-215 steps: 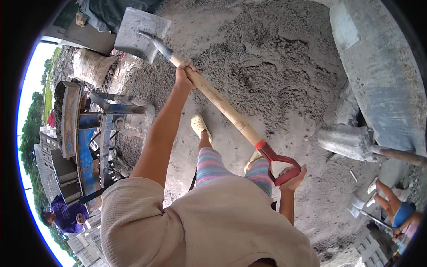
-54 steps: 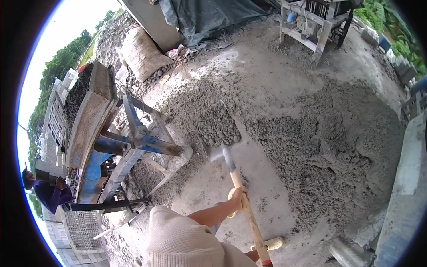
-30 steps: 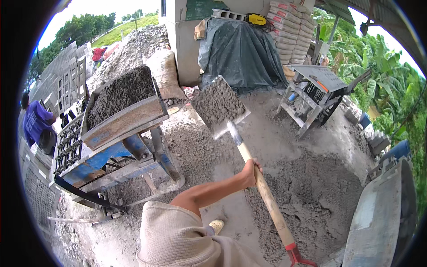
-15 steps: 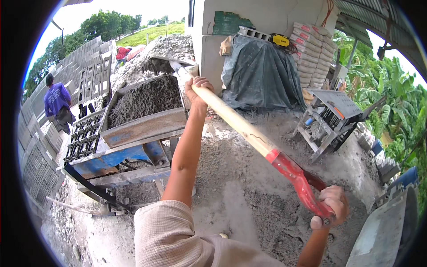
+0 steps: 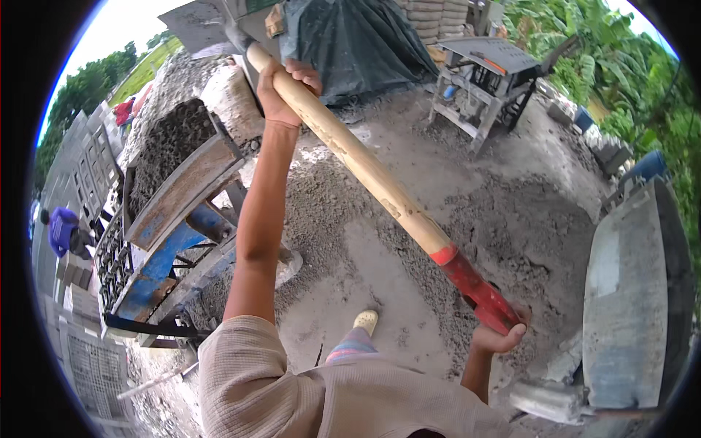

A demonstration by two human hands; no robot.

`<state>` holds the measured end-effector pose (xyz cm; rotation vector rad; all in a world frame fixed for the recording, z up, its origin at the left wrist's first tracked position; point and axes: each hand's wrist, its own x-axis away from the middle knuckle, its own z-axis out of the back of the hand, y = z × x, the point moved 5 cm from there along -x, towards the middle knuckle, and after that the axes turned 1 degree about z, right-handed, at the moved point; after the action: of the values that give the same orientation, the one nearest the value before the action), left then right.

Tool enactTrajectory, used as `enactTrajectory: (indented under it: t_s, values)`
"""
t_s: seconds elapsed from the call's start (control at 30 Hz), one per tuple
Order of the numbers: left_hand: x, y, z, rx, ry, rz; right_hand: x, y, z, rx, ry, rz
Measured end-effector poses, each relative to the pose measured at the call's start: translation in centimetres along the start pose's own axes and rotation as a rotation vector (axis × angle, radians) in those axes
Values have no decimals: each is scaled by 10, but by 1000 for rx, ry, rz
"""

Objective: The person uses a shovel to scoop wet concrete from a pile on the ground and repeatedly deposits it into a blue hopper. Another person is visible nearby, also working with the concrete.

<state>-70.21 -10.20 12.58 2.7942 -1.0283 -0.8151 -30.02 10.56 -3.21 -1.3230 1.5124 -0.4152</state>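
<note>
Left hand (image 5: 283, 89) and right hand (image 5: 496, 337) around raised shovel (image 5: 365, 169).

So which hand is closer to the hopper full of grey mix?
Left. The left hand grips the wooden shaft just right of the hopper; the right hand holds the red grip, far off.

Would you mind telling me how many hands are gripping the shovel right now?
2. The left hand grips the wooden shaft high up near the blade; the right hand holds the red handle at the lower end.
</note>
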Motion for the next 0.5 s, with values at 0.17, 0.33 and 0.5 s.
enactTrajectory:
  t_s: [0.17, 0.33, 0.5]
  values:
    - [-2, -117, 59, -113, 119, 352, 53, 56, 128, -340, 321, -760]
    - [113, -375, 173, -575, 717, 578, 138, 23, 341, -77, 718, -863]
    - [386, -601, 236, -489, 1218, 1035, 277, -115, 521, 325, 1205, -864]
